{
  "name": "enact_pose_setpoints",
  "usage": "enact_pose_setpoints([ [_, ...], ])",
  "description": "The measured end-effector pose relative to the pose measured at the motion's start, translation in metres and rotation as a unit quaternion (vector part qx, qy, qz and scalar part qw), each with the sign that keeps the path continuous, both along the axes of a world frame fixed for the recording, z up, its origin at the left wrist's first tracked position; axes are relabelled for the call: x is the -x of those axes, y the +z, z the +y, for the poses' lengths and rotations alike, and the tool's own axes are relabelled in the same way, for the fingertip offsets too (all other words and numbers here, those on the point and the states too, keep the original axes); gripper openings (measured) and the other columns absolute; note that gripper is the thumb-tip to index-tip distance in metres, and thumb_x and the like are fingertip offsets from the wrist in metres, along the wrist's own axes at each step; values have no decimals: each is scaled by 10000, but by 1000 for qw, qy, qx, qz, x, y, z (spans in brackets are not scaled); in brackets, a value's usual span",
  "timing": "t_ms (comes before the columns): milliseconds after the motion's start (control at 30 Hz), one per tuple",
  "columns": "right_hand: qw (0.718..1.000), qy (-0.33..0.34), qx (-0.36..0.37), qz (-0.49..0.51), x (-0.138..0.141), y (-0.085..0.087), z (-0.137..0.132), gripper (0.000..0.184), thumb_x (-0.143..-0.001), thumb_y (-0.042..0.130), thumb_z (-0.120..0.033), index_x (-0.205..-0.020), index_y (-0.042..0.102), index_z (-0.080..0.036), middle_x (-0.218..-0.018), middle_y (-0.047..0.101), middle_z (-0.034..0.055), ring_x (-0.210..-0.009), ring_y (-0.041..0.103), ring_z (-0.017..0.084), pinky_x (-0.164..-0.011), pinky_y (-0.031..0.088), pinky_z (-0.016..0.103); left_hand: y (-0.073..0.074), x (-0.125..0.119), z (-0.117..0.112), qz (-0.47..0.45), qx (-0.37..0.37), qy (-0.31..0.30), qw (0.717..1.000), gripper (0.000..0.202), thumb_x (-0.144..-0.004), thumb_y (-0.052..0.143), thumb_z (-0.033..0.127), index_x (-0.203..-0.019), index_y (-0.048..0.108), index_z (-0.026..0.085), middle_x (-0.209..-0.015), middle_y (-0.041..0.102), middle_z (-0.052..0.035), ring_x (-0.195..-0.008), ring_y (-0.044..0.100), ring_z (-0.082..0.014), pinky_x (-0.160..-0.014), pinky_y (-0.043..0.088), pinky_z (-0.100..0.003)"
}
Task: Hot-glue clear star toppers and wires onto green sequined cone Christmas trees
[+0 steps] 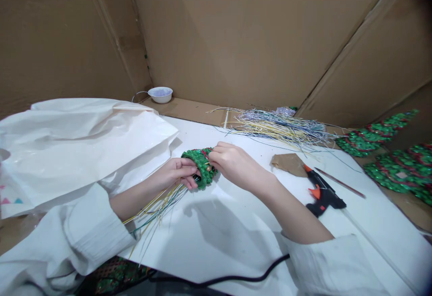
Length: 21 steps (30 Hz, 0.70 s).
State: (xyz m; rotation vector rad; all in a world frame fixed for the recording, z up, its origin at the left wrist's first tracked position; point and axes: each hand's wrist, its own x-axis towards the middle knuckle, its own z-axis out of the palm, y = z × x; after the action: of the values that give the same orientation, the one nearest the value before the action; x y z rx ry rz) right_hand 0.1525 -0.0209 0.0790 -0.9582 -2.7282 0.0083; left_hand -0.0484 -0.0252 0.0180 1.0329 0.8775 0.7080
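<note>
A small green tinsel cone tree (pixel 205 180) with red trim lies on its side, its hollow base turned toward my left hand (pixel 185 171). That hand is closed on the rim of the base, with some fingers inside the opening. My right hand (pixel 227 157) pinches at the upper side of the tree, where a short piece of thin yellow wire shows by the fingertips; the tips themselves are partly hidden. A bundle of thin coloured wires (pixel 165 206) trails from the base, passing under my left wrist to the table's front edge.
On the right lie a black-and-orange glue gun (pixel 323 195), a brown stick (pixel 340 182) and a brown scrap (pixel 288 164). Behind is a pile of wires (pixel 280 127). Green trees (pixel 374 136) lie far right. A white bag (pixel 84 143) covers the left; a bowl (pixel 160 95) stands behind.
</note>
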Motion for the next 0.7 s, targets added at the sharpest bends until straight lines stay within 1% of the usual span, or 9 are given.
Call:
enact_pose_setpoints([
  [133,1000,8,-7,5,1,-2,0,172,-858,496,-82,-716,576,-136,-698,576,41,-718,449,145,-615,327,251,-3,-2,0,-3,0,16,1000,184,-691,717,274,-759,656,114,-556,655,-29,-453,599,-110,-445,472,-188],
  [267,1000,-3,9,13,1,-1,2,161,-863,493,-79,-738,582,-126,-729,591,50,-744,458,146,-622,334,247,-1,-5,-2,10,-1,29,1000,197,-692,710,288,-731,626,115,-520,644,-27,-420,579,-107,-437,461,-190],
  [333,1000,-12,23,13,0,-1,4,149,-871,505,-115,-749,590,-125,-763,606,57,-774,473,149,-639,341,247,0,-6,-3,21,-4,32,999,185,-698,700,276,-707,607,116,-520,644,-30,-425,583,-109,-445,462,-192],
  [433,999,-29,29,5,-3,-1,6,131,-873,539,-193,-779,601,-127,-797,625,67,-808,495,161,-660,342,260,1,-6,-4,37,-14,31,999,143,-732,660,243,-729,600,114,-535,650,-33,-452,598,-114,-466,466,-194],
  [500,998,-48,32,1,-5,-1,6,119,-865,551,-203,-788,601,-127,-797,627,68,-803,504,164,-658,334,264,1,-7,-6,42,-22,35,998,109,-756,628,220,-747,592,117,-543,651,-30,-464,602,-115,-474,463,-194],
  [600,996,-58,60,23,-7,0,5,111,-865,538,-191,-783,594,-141,-794,617,51,-777,512,147,-645,327,247,-1,-8,-8,45,-38,41,997,72,-773,595,192,-770,584,122,-556,649,-26,-479,605,-117,-489,459,-200],
  [700,992,-60,91,59,-6,0,3,117,-871,518,-194,-787,590,-156,-791,607,32,-740,518,126,-643,330,229,-2,-9,-10,40,-57,47,996,76,-770,592,196,-768,579,121,-572,642,-28,-492,600,-123,-491,455,-210],
])
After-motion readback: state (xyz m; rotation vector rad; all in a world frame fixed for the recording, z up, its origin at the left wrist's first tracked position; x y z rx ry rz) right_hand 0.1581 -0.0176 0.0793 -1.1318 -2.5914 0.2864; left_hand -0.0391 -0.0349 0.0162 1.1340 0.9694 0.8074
